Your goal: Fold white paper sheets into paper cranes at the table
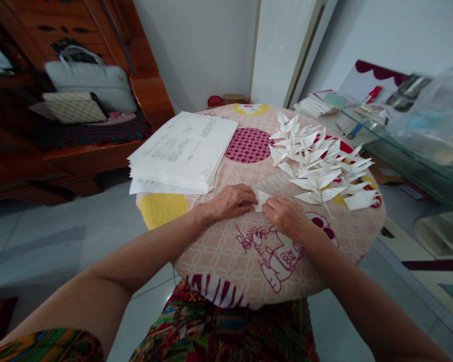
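Observation:
A small piece of folded paper [262, 198] lies on the cloth-covered round table [219, 256], between my two hands. My left hand [232, 201] grips its left side, fingers curled and pressed down. On the right side, my right hand [285, 213] pinches the paper with bent fingers. Part of the paper is hidden under the fingertips. Beyond my right hand is a heap of folded white paper cranes [313, 161], several of them overlapping. A thick stack of printed paper sheets [183, 148] sits beyond my left hand.
A wooden bench [151, 95] at the left holds a grey handbag [90, 83] and a quilted purse [74, 108]. Close to the table's right side stands a glass shelf [411, 161] with a clear plastic bag [434, 115] and a pile of papers [317, 104].

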